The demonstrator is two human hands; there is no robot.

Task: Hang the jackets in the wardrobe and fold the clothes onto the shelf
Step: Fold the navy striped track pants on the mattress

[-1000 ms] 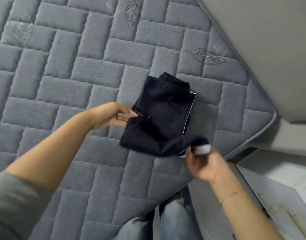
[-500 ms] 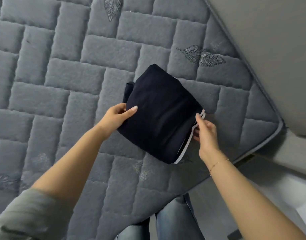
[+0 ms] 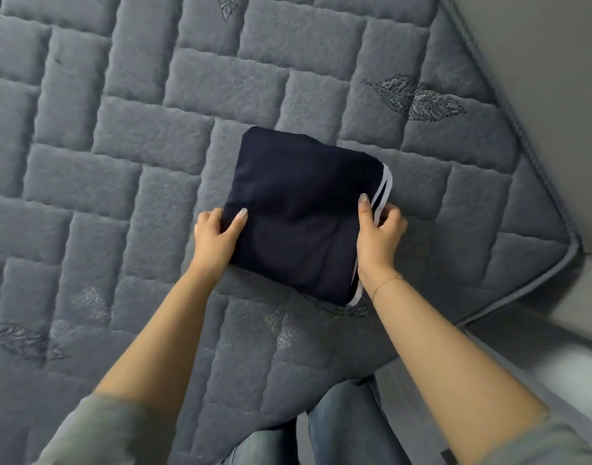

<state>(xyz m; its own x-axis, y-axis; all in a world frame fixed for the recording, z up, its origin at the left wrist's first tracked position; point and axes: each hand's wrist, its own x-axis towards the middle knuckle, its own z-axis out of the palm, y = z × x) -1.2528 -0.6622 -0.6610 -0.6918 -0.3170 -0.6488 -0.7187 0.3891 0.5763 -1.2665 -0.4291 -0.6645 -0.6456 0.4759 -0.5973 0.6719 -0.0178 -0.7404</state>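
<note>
A dark navy garment with white side stripes [image 3: 298, 209] lies folded into a compact square on the grey quilted bed cover [image 3: 120, 162]. My left hand [image 3: 217, 233] grips its left edge, thumb on top and fingers under the cloth. My right hand [image 3: 376, 233] grips the right edge at the white stripes, thumb on top, fingers curled beneath. No jacket, wardrobe or shelf is in view.
The bed's corner [image 3: 569, 250] lies to the right, beside a pale wall [image 3: 539, 62]. Below the corner is a blurred light surface [image 3: 556, 364]. My jeans-clad legs [image 3: 338, 427] stand against the bed's near edge.
The last fold was laid over, making the garment a neat square. Both hands moved from loose ends onto its two side edges and now grip it.
</note>
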